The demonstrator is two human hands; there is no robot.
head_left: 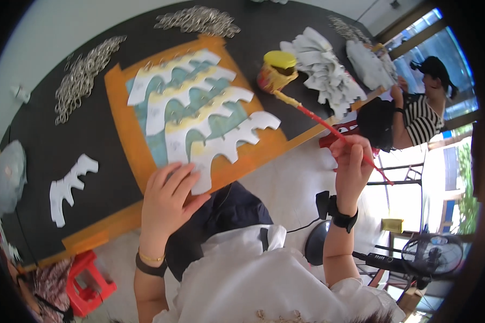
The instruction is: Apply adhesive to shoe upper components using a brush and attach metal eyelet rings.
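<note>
My right hand (352, 164) pinches a thin red brush (327, 125) out past the table's right edge. The brush's tip, coated in yellow paste, is near the mouth of a paste-smeared jar (274, 78). My left hand (170, 195) lies with fingers stretched on the lower end of the nearest white scalloped piece (226, 141). Several such pieces overlap in rows on a teal sheet (155, 145). Yellow paste runs along the upper rows, where metal rings show. The nearest piece carries a little yellow near its left end.
Piles of metal rings (83, 81) lie on the dark table (43, 140). A single white piece (70, 185) is at left, with a stack of white pieces (326, 67) at right. A person in a striped top (423, 116) sits at right. A red stool (89, 282) stands below.
</note>
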